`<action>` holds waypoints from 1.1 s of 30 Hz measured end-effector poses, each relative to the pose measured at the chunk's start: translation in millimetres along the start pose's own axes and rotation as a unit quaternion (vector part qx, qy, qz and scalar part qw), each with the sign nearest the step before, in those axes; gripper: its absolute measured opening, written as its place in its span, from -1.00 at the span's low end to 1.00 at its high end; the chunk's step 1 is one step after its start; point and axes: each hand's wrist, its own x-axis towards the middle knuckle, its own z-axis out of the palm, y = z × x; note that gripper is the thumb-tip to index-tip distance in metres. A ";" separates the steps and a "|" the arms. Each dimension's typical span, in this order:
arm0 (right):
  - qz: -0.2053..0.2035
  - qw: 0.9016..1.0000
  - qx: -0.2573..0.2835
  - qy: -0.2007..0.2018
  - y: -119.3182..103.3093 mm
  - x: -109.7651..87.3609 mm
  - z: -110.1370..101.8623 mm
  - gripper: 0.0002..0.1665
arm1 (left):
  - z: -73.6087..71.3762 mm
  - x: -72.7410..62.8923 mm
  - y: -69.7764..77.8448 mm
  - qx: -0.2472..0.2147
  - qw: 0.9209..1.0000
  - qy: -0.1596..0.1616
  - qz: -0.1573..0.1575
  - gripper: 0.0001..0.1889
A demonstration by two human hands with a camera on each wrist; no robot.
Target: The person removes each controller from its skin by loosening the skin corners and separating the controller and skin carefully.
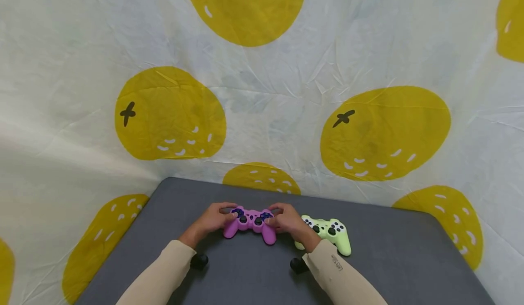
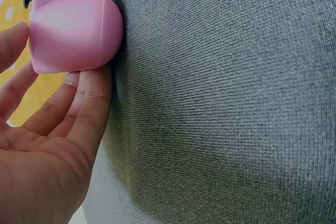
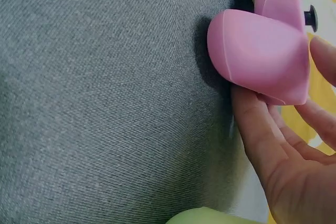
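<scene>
A pink game controller (image 1: 250, 217) with dark buttons and two black thumbsticks is between both hands at the table's middle. My left hand (image 1: 212, 218) holds its left side, thumb on the top face and fingers around the outer edge. On the other side my right hand (image 1: 286, 218) grips it the same way, the thumb close to the right stick. In the left wrist view the rounded left handle (image 2: 76, 32) sits close over the cloth, fingers against its side. The right wrist view shows the right handle (image 3: 260, 56) with fingertips tucked at its underside.
A pale green game controller (image 1: 341, 239) lies just right of the pink one, partly covered by my right wrist. The table (image 1: 245, 273) has a dark grey cloth top. Behind it hangs a white curtain (image 1: 270, 127) with large yellow fruit prints.
</scene>
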 end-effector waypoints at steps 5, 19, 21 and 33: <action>0.007 1.000 0.019 -0.002 0.6 0.3 -1.0 -0.39 | -0.6 -0.6 1.7 -0.011 1.000 -0.004 -0.007 -0.50; -0.003 1.000 0.024 -0.009 5.8 3.0 -3.1 -0.35 | 1.8 -4.1 4.6 0.011 1.000 0.010 -0.007 -0.49; -0.001 1.000 0.024 -0.008 5.2 2.3 -3.0 -0.35 | 1.7 -4.7 5.6 0.015 1.000 0.011 -0.002 -0.49; -0.007 1.000 0.017 -0.012 0.8 0.8 -4.0 -0.35 | 0.5 -5.5 8.8 0.007 1.000 0.018 -0.008 -0.52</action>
